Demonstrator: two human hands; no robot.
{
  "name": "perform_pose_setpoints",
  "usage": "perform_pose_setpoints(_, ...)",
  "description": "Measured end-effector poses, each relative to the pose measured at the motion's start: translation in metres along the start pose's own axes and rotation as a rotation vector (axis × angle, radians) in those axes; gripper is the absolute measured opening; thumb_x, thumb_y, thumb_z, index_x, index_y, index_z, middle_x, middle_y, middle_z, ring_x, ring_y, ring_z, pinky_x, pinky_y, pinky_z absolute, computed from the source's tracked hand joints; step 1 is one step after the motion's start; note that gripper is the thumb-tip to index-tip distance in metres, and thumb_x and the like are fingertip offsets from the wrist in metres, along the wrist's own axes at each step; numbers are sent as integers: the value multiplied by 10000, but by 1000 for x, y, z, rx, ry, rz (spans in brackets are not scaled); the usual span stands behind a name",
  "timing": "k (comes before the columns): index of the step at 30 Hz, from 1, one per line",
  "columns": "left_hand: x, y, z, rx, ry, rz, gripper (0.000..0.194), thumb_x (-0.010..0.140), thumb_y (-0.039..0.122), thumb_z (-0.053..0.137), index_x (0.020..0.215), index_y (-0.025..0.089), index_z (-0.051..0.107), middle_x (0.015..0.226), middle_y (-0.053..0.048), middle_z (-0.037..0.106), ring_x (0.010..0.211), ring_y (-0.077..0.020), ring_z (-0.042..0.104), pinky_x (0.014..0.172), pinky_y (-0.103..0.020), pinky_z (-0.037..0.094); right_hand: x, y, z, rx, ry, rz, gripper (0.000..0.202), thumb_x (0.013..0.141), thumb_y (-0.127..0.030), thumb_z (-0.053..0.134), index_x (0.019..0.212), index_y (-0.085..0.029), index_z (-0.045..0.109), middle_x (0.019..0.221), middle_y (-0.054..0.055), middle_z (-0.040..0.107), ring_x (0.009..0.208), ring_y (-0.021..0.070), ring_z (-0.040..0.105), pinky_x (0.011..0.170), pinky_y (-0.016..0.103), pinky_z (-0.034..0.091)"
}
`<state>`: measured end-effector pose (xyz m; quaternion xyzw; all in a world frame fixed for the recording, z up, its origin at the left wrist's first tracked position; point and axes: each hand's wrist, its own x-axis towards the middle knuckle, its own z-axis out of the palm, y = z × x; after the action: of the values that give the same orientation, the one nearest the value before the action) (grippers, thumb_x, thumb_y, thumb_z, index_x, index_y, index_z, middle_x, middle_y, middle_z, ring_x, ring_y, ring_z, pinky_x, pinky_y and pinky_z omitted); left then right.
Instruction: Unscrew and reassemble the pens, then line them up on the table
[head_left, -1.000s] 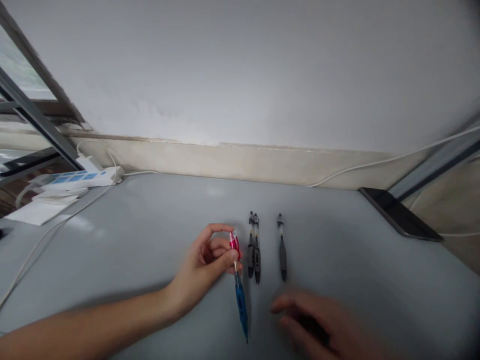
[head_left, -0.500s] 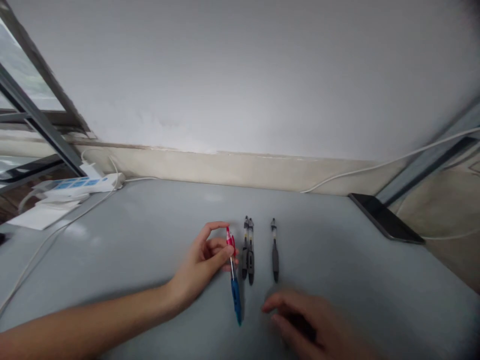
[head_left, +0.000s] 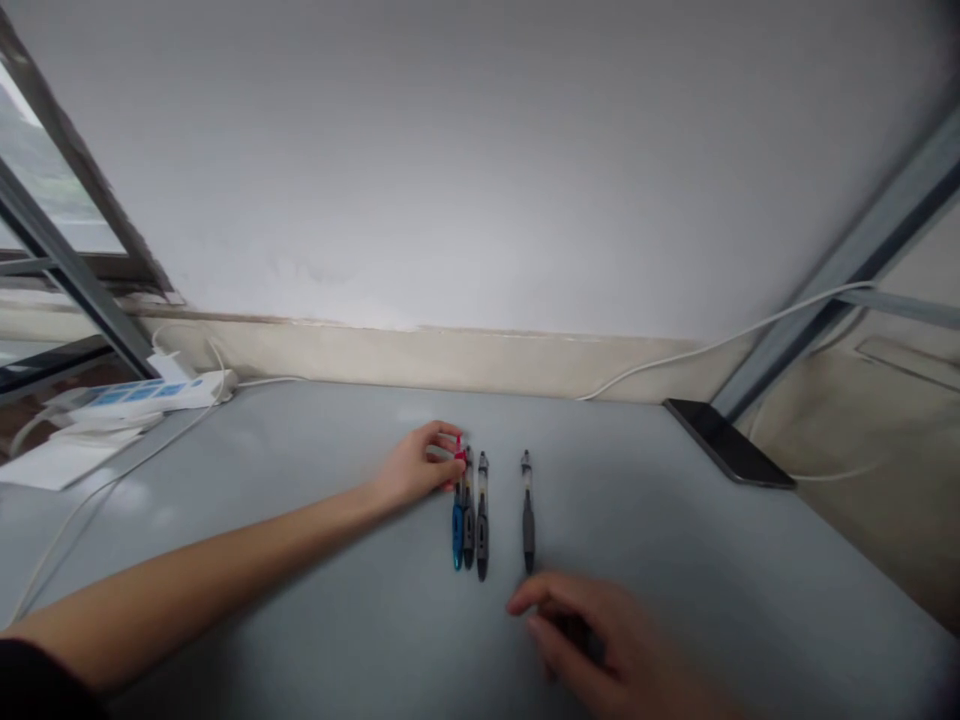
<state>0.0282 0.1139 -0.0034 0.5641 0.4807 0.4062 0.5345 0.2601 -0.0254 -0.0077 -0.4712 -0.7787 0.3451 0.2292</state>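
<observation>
My left hand (head_left: 422, 462) is closed on the red upper end of a blue-gripped pen (head_left: 457, 530). That pen lines up along the left side of a black pen (head_left: 469, 525), close against it. Just right of these is a second black pen (head_left: 482, 530), and a third black pen (head_left: 529, 525) lies apart farther right. All the pens point toward me. Near the tip of the rightmost pen, my right hand (head_left: 592, 635) hovers with thumb and forefinger apart and nothing visible between them; its other fingers are curled and partly hidden.
A white power strip (head_left: 161, 395) with cables sits at the far left, by white papers (head_left: 67, 460). A dark tablet or phone (head_left: 727, 445) lies at the right edge of the grey table (head_left: 337, 610). The wall (head_left: 480, 200) rises behind.
My left hand has carried the blue-gripped pen away from me, bringing it alongside the black pens. The view has shifted slightly; my right hand keeps much the same pose.
</observation>
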Motion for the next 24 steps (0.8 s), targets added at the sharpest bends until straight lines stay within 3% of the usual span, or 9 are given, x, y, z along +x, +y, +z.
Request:
perform_pose_setpoints(6,-2,-6,0,54,3,-18,397,682,127,835,1042,152,670,1015,-60,676,541,-80,625,472,-191,511,2,1,1,-64,18,-49,244,972,-224,478,1044,-200,710,630,-8,730,533,149,684,502,197,486)
perform_pose_setpoints(10,-25,1,-1,45,-39,-19,341,717,185,816,1020,167,663,1077,-64,670,566,-87,632,514,-214,517,3,-4,-8,-216,48,-131,215,979,-148,494,1045,-209,689,620,-37,725,500,130,672,482,180,481)
perform_pose_setpoints(14,-70,5,4,23,-129,-32,288,744,251,784,984,170,646,881,-29,660,593,-126,613,550,-256,529,9,-3,-23,-448,119,-266,243,951,-52,519,1063,-186,688,812,31,778,664,184,732,628,262,573)
perform_pose_setpoints(18,-111,-4,12,67,-346,-91,201,843,312,687,987,181,639,756,7,583,566,-127,557,533,-248,487,21,11,-25,-742,170,-457,334,934,26,495,1133,-140,705,973,146,798,877,318,741,672,389,607)
perform_pose_setpoints(21,-123,-12,12,163,-403,39,87,871,251,648,931,189,646,690,4,585,573,-124,518,521,-218,394,26,18,-21,-887,184,-535,341,950,27,514,1190,-146,685,1077,154,787,912,313,736,624,365,599)
perform_pose_setpoints(24,-124,-15,7,227,-393,122,46,890,205,606,903,201,649,673,6,588,564,-120,496,513,-212,368,28,17,-17,-952,178,-595,290,972,9,507,1117,-136,713,1057,143,790,898,290,731,611,350,588)
